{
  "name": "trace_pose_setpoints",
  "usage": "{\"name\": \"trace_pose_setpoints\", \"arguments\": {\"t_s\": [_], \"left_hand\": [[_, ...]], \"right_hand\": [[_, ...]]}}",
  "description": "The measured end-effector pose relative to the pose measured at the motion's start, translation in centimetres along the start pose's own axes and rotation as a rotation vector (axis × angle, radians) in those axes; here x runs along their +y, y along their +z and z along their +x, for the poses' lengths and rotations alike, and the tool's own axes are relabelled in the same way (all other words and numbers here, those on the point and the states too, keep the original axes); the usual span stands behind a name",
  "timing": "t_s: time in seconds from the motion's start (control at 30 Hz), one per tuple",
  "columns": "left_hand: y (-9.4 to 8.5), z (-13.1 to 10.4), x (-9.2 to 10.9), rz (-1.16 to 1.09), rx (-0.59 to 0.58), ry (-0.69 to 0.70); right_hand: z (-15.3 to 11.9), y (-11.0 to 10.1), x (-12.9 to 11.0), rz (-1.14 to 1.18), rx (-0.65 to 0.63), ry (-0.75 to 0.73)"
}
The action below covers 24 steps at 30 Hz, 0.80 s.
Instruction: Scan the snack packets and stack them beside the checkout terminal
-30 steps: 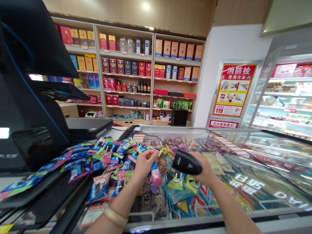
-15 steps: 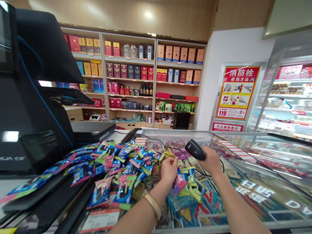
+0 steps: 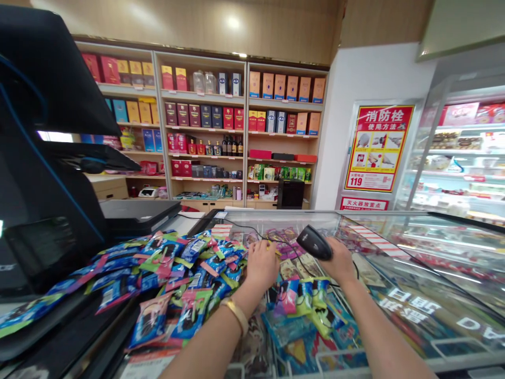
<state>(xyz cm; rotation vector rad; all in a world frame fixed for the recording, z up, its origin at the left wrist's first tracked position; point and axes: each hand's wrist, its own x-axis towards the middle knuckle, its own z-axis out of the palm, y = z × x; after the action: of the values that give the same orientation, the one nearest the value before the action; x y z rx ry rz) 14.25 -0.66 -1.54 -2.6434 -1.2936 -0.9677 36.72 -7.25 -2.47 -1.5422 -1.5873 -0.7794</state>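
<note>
My right hand [image 3: 340, 263] is wrapped around a black barcode scanner [image 3: 314, 242], its head pointing left above the glass-topped case. My left hand [image 3: 262, 264], with a yellowish bangle [image 3: 236, 316] at its wrist, is at the right edge of a heap of small blue snack packets [image 3: 193, 250] with pink and green ends. Its fingers bend forward and down by a bit of yellow wrapper; the fingertips are hidden, so I cannot tell whether they grip anything. Several similar snack packets [image 3: 305, 301] lie apart from the heap, between my forearms.
Left of the heap stands a black checkout terminal [image 3: 35, 173]. The scanner's cable [image 3: 252, 228] crosses the glass-topped case [image 3: 394, 273] behind my left hand. Shelves of boxed goods [image 3: 205, 116] line the far wall, beside a red fire hydrant sign [image 3: 379, 147].
My left hand has shifted slightly left and up, turning from a pinch to back upward. The packets between my forearms lie differently. The scanner stays in my right hand; the view has shifted a little.
</note>
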Motion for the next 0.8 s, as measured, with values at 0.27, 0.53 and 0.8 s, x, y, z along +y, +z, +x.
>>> {"name": "trace_pose_setpoints", "arguments": {"t_s": [0.27,0.53,0.8], "left_hand": [[-0.8,1.0,-4.0,0.427,-0.205,-0.034],[-2.1,0.6,-3.8,0.327,-0.166,0.019],[-4.7,-0.8,-4.3,-0.035,0.067,0.025]], "right_hand": [[0.1,0.1,-0.3,0.003,-0.010,-0.009],[0.1,0.2,-0.6,0.063,-0.024,-0.012],[-0.1,0.5,-0.3,0.068,0.002,0.016]]}}
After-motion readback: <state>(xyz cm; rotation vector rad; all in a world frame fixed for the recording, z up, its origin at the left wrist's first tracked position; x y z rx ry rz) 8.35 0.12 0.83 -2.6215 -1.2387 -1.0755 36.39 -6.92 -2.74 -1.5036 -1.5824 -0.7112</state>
